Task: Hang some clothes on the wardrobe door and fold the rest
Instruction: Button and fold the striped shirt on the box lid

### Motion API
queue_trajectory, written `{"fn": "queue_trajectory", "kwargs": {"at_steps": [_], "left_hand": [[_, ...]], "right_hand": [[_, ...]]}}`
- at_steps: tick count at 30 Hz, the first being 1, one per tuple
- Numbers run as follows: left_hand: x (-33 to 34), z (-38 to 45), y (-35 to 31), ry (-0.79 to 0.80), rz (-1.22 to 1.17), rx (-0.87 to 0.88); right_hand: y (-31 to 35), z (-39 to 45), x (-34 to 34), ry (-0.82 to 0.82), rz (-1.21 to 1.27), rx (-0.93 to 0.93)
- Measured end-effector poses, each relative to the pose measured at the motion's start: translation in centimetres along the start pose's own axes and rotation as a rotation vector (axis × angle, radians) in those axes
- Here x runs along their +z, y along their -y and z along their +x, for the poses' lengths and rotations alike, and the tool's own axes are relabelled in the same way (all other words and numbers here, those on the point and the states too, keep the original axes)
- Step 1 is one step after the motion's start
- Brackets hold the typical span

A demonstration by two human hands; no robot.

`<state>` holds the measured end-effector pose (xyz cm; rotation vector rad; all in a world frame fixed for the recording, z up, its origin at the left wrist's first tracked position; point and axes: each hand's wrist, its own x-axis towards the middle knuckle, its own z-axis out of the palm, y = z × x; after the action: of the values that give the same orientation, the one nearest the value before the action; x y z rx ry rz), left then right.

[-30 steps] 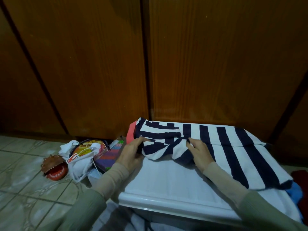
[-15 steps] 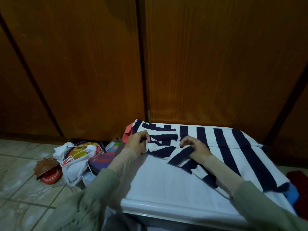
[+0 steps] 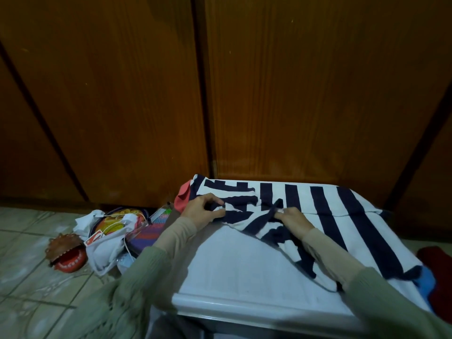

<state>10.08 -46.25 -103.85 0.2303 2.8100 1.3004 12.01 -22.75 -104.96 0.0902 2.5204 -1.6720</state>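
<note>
A navy-and-white striped garment lies spread over the far and right part of a white table. My left hand pinches a folded edge of the garment at its left end. My right hand grips a bunched fold near the garment's middle, about a hand's width to the right. Between the two hands the cloth is doubled over. A red-pink piece of clothing peeks out under the garment's left corner. The brown wooden wardrobe doors stand right behind the table.
On the tiled floor to the left lie a toy with teeth, a white bag and a round colourful tin. A blue cloth and a dark red cloth sit at the table's right edge.
Both hands have gathered the garment's near left edge and carried it up and away from me, folding it over. The hands went from flat on the cloth to curled around it.
</note>
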Motion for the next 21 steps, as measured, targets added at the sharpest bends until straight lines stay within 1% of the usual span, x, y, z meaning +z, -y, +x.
{"fn": "queue_trajectory", "kwargs": {"at_steps": [2,4,5,6,7,9,10,11,13,15,17,18,20,21], "left_hand": [[0.2,-0.1,-0.8,0.032,-0.008,-0.052],[0.5,-0.1,-1.6,0.069,0.041,-0.052],[0.6,-0.1,-2.0,0.089,0.074,-0.01],[0.8,-0.1,-2.1,0.111,0.098,0.046],[0.9,0.0,-2.0,0.127,0.112,0.1],[1.2,0.1,-1.7,0.131,0.137,0.134],[1.3,0.1,-1.6,0.111,0.122,0.147],[1.4,0.2,-1.5,0.096,0.091,0.154],[1.2,0.1,-1.7,0.077,-0.056,0.119],[0.7,0.1,-2.3,0.085,-0.226,0.064],[0.3,-0.1,-3.0,0.046,-0.365,-0.047],[0.1,-0.2,-3.3,0.031,-0.423,-0.103],[-0.7,-0.6,-3.5,0.006,-0.553,-0.192],[-1.1,-0.9,-3.7,0.002,-0.599,-0.226]], "right_hand": [[0.4,0.2,-0.1,0.029,0.064,0.108],[0.8,0.0,-0.2,0.031,0.08,0.118],[1.0,-0.3,-0.2,0.034,0.091,0.092],[1.1,-0.5,-0.2,0.035,0.118,0.041],[1.2,-0.8,-0.3,0.041,0.131,-0.048],[0.9,-1.1,-0.7,0.062,0.04,-0.262],[0.8,-1.2,-1.0,0.077,-0.011,-0.331],[1.0,-1.3,-1.1,0.098,-0.035,-0.343],[1.4,-1.6,-1.0,0.091,-0.014,-0.328],[1.5,-1.6,-0.7,0.002,0.039,-0.267],[1.7,-1.6,-0.6,-0.019,0.188,-0.183],[1.9,-1.6,-0.5,0.007,0.294,-0.123],[2.8,-2.3,-0.4,0.117,0.493,-0.019],[3.3,-2.6,-0.3,0.178,0.538,0.004]]}}
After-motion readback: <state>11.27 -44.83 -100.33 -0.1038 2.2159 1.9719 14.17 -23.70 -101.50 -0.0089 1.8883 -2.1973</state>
